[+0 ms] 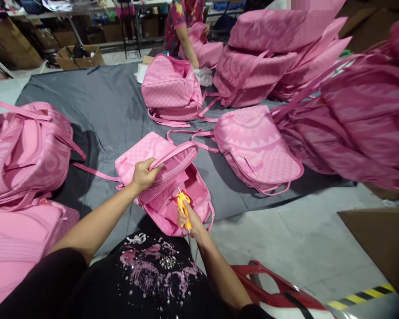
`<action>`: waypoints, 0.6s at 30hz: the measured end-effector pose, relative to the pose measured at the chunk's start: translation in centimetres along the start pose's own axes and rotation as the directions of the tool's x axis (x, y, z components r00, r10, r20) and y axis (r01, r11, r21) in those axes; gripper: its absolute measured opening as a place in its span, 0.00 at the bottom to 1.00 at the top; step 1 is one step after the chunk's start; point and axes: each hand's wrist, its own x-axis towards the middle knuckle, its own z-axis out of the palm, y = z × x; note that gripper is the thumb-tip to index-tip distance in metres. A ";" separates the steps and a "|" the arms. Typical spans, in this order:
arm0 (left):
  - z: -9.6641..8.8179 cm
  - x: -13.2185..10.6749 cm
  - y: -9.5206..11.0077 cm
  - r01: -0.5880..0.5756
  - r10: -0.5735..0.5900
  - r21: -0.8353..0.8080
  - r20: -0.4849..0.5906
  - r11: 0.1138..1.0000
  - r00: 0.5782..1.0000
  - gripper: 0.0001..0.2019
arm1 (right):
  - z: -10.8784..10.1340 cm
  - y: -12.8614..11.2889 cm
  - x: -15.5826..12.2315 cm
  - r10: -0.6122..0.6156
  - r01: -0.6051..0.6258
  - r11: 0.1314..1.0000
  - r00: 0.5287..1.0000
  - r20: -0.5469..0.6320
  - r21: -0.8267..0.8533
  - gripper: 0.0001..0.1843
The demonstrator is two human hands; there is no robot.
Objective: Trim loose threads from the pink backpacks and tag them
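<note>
In front of me a pink backpack (136, 153) lies unzipped on the grey-covered table, its main compartment facing me. My left hand (144, 175) is closed on the edge of its raised front flap. My right hand (189, 217) grips a yellow-handled tool (183, 204), which looks like small snips, with a thin metal tip pointing up into the opening. The inside of the bag shows pink lining, and its lower part is partly hidden by my right hand.
Another pink backpack (256, 141) lies to the right, and one stands open (169, 88) behind. Piled backpacks (362, 119) fill the right side; more (29, 150) sit at left. Across the grey cloth (106, 106), a person in a patterned top (173, 26) handles a pink bag. A red-and-white object (269, 283) is below right.
</note>
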 end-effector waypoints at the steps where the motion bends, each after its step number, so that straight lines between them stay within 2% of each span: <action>1: 0.0 0.1 0.0 -0.021 0.021 0.006 0.012 1.000 1.000 0.13 | 0.3 -0.2 0.1 0.013 -0.013 1.000 0.999 -0.031 -0.024 0.27; 4: 0.2 0.2 -0.1 -0.039 0.038 0.033 0.036 0.999 0.999 0.13 | 1.5 -1.1 0.3 0.103 -0.115 0.987 0.988 -0.115 -0.110 0.25; 8: -0.1 0.3 -0.3 -0.022 0.020 0.056 0.024 0.998 0.999 0.15 | 2.6 -1.9 -0.4 0.112 -0.145 0.977 0.973 -0.203 -0.158 0.24; 11: -0.3 0.3 -0.2 -0.003 0.000 0.073 0.043 0.997 0.999 0.15 | 2.7 -2.2 -1.2 0.101 -0.149 0.964 0.971 -0.217 -0.220 0.24; 13: -0.3 0.2 -0.1 0.013 -0.019 0.093 0.071 0.996 0.997 0.15 | 2.3 -2.6 -1.8 0.132 -0.187 0.931 0.973 -0.187 -0.315 0.24; 15: -0.2 -0.1 0.1 0.017 -0.030 0.111 0.118 0.994 0.993 0.16 | 1.8 -3.7 -2.5 0.155 -0.223 0.857 0.971 -0.179 -0.465 0.23; 17: 0.1 -0.4 0.3 -0.002 -0.019 0.127 0.168 0.992 0.986 0.17 | 1.5 -6.0 -3.2 0.082 -0.231 0.736 0.963 -0.255 -0.636 0.23; 18: 0.2 -0.6 0.4 -0.018 -0.008 0.134 0.187 0.991 0.982 0.17 | 1.5 -7.5 -3.6 0.020 -0.248 0.647 0.951 -0.309 -0.721 0.23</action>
